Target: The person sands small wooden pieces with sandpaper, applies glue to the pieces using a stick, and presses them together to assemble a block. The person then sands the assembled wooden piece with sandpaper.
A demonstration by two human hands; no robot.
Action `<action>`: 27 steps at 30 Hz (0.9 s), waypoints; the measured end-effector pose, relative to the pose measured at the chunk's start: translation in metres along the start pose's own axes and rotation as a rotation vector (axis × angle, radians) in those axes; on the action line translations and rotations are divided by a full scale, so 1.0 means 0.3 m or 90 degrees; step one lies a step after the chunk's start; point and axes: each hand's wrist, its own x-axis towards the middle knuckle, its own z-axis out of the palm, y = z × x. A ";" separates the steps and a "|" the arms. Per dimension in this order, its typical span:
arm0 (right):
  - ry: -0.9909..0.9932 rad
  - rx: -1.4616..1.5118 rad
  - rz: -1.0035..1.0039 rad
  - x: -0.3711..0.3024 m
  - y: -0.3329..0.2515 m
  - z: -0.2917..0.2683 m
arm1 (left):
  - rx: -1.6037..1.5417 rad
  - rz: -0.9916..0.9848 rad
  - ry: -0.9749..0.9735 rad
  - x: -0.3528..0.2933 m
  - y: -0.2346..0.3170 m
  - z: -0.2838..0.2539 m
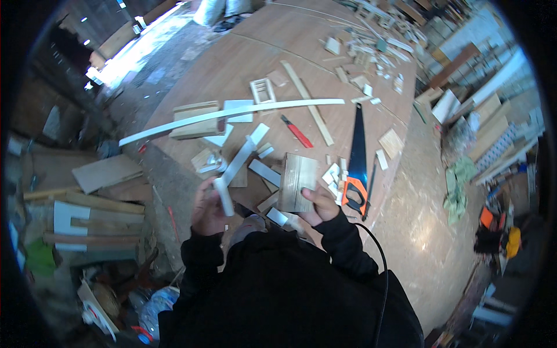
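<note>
I stood at the near edge of the surface (243, 58), a big sheet of brown board strewn with offcuts, and had both hands up in front of my chest. My left hand (206, 211) was closed around the lower end of a long white strip (237, 167), so the rest of it slanted up and away over the board, where I could look along its length. My right hand (318, 204) gripped the bottom edge of a small wooden block (298, 181), thumb across its face, holding it upright just beside the strip, close but not touching, as far as I could tell. The handsaw (357, 159) lay flat just right of that hand, orange handle towards me, and the red utility knife (296, 131) lay farther out, beneath a long white batten (232, 114) resting across a wooden frame (197, 119).
</note>
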 end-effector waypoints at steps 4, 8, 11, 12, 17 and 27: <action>-0.119 -0.080 0.005 -0.030 -0.043 0.042 | -0.059 0.030 -0.103 -0.076 0.007 0.163; -0.163 -0.145 0.045 -0.071 -0.047 0.095 | -0.023 0.060 -0.034 -0.144 0.031 0.265; -0.083 -0.305 -0.014 -0.096 -0.041 0.124 | -0.017 0.081 -0.021 -0.173 0.038 0.324; -0.090 -0.307 -0.011 -0.102 -0.045 0.142 | -0.018 0.088 -0.019 -0.180 0.038 0.333; -0.129 -0.748 -0.146 -0.095 -0.047 0.171 | 0.053 0.076 0.027 -0.229 0.047 0.372; -0.216 -0.866 -0.412 -0.081 -0.055 0.188 | 0.065 0.080 -0.018 -0.271 0.052 0.450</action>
